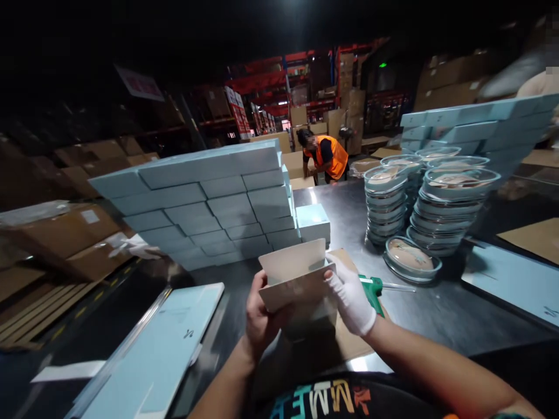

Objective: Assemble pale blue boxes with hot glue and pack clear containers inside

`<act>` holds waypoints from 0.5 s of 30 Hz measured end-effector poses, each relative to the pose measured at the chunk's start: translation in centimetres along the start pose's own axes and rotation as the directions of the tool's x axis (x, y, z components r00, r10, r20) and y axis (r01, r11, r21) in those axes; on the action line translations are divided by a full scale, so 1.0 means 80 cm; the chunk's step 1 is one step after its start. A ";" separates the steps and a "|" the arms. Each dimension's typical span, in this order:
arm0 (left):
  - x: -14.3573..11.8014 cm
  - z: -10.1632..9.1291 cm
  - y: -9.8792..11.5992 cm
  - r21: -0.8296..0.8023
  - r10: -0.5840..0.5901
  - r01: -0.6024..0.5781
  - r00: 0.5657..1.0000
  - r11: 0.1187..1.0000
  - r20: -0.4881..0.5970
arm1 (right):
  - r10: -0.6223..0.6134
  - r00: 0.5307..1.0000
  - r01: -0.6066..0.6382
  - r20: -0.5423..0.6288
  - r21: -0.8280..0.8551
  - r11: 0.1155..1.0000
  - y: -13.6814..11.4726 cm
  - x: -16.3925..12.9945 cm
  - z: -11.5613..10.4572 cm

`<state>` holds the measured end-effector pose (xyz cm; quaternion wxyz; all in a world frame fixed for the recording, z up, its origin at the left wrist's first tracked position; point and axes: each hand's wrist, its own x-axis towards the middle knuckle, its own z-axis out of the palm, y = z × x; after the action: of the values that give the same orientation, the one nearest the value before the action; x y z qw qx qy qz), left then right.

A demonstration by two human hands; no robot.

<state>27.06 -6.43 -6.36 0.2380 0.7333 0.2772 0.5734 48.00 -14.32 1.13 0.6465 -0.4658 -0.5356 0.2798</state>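
Observation:
My bare left hand (262, 314) grips the left side of a small cardboard box (301, 288) whose flaps stand up at the top. My right hand (351, 294), in a white glove, holds the same box at its right side, with the thumb on the front flap. Just right of the gloved hand lies a green glue gun (372, 291), partly hidden by it. Below the box, a piece of brown cardboard (349, 343) rests on the metal table. The inside of the box is mostly hidden.
A wall of stacked light-blue boxes (231, 203) stands ahead. Stacks of round clear containers (449, 215) rise at the right. Flat blue sheets (161, 343) lie at the left, another (515, 282) at the right. A person in an orange vest (334, 157) bends over beyond the table.

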 end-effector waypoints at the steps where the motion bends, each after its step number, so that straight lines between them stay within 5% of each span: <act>1: -0.005 0.001 -0.002 -0.012 -0.040 0.039 0.998 0.999 -0.041 | -0.009 0.999 0.006 -0.054 -0.045 0.999 0.004 -0.001 0.005; 5: -0.021 0.002 -0.012 -0.005 0.057 -0.059 0.984 0.998 -0.169 | -0.090 0.975 0.067 -0.205 -0.115 0.991 0.021 0.000 0.023; 8: -0.021 -0.006 -0.020 0.092 0.200 -0.197 0.980 0.976 -0.017 | -0.134 0.985 0.126 -0.108 -0.077 0.989 0.024 0.007 0.009; 10: -0.018 -0.013 -0.023 0.119 0.191 -0.191 0.981 0.974 0.009 | -0.161 0.986 0.146 -0.054 -0.215 0.966 0.023 0.011 -0.021; 12: -0.013 -0.021 -0.023 0.128 0.125 -0.117 0.991 0.985 -0.055 | -0.141 0.990 0.107 -0.028 -0.509 0.854 0.026 0.010 -0.061; 15: -0.004 -0.029 -0.017 0.110 0.022 -0.005 0.988 0.994 -0.156 | 0.087 0.995 -0.078 -0.038 -0.850 0.520 0.045 -0.003 -0.115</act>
<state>24.52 -5.60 -6.97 0.1709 0.6997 0.3211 0.6149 57.19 -15.84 -2.16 0.3210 -0.7453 -0.5842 0.0156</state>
